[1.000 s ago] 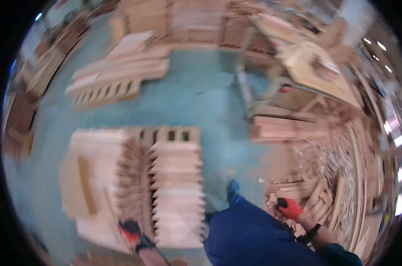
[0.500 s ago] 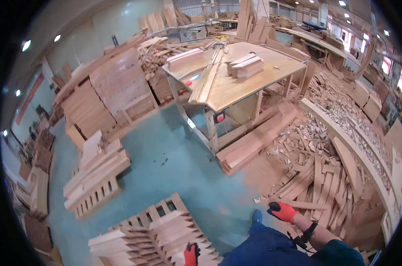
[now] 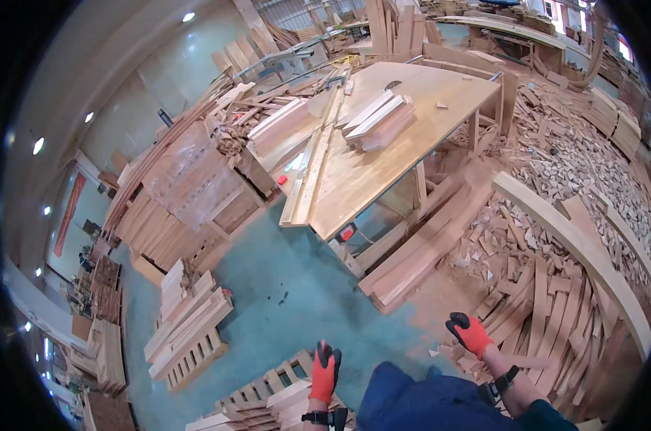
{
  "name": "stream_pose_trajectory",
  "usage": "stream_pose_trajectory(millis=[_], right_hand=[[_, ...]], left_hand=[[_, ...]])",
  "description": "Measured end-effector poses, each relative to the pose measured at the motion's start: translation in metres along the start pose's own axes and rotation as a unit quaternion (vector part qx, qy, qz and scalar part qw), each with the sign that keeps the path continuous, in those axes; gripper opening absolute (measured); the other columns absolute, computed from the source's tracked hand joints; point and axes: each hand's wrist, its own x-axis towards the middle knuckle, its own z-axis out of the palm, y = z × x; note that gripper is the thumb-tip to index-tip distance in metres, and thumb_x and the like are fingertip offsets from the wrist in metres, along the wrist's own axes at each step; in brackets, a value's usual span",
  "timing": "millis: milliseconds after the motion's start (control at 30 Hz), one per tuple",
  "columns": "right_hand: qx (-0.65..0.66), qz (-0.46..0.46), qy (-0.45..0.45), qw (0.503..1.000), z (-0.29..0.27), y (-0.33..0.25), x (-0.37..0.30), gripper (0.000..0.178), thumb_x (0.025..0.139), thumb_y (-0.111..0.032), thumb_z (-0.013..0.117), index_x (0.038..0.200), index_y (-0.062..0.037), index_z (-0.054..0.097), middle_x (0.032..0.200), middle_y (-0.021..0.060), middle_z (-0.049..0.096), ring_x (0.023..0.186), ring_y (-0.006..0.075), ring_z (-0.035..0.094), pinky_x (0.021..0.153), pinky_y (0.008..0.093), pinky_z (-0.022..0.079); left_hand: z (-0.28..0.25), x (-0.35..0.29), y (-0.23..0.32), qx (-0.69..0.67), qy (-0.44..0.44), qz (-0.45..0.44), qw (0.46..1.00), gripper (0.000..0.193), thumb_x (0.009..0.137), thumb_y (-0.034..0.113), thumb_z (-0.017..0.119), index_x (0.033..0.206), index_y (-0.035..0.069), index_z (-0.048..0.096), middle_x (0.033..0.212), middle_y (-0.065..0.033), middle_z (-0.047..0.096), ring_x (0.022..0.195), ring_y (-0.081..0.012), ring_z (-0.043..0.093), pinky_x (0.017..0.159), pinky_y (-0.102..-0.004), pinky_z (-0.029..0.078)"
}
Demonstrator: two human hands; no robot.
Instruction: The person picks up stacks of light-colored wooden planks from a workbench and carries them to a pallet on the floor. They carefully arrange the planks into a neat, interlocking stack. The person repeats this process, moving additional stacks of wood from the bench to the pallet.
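Note:
I wear red gloves with black fingertips and dark wrist straps. My left hand (image 3: 325,372) is held low in front of me, fingertips apart and nothing in it. Below it a stack of angle-cut wooden boards (image 3: 289,396) lies on a slatted pallet (image 3: 262,388). My right hand (image 3: 470,335) hangs to the right, fingers loosely bent and apart, holding nothing I can see. It is nearest a heap of wood offcuts (image 3: 533,302). Ahead stands a wooden-topped saw table (image 3: 383,179) with a stack of cut wooden pieces (image 3: 379,122) on it.
Long boards (image 3: 426,244) lie on the floor beside the table. A second pallet (image 3: 196,359) of boards stands at left. Behind it are wrapped board stacks (image 3: 189,172). A long curved beam (image 3: 569,237) crosses the offcuts at right. Blue-green floor (image 3: 268,287) shows between.
The view has turned and moved nearer the table. My left hand has risen from over the near board stack; my right hand stays out to the right.

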Motion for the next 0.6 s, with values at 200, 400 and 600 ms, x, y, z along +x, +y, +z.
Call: stream_pose_trajectory(millis=[200,400,600], right_hand=[[0.043,0.011,-0.013,0.999,-0.004,-0.042,0.104,0.045,0.091,-0.028,0.069,0.124,0.0020,0.062,0.111,0.0164,0.071,0.100,0.0184,0.066,0.088,0.0321,0.052],[0.057,0.095,0.011,0.994,-0.013,-0.091,0.197,0.045,0.092,-0.022,0.066,0.128,0.0035,0.058,0.119,0.0166,0.068,0.109,0.0198,0.063,0.096,0.0322,0.049],[0.102,-0.026,0.049,0.993,-0.044,-0.096,0.293,0.048,0.093,-0.017,0.063,0.134,0.0057,0.052,0.124,0.0168,0.065,0.116,0.0208,0.061,0.101,0.0324,0.046]], left_hand=[[0.056,0.154,0.050,-0.062,-0.048,0.061,0.995,0.070,0.095,0.004,0.052,0.156,0.000,0.017,0.157,-0.0187,0.031,0.144,-0.0308,0.033,0.117,-0.0410,0.029],[0.089,0.358,0.070,-0.133,-0.089,0.070,0.985,0.064,0.105,0.037,0.042,0.157,0.008,0.020,0.159,-0.0165,0.027,0.147,-0.0266,0.029,0.117,-0.0420,0.026],[0.170,0.536,0.152,-0.254,-0.128,0.073,0.956,0.069,0.103,0.051,0.041,0.160,0.022,0.014,0.166,-0.0017,0.016,0.151,-0.0193,0.016,0.118,-0.0484,0.019]])
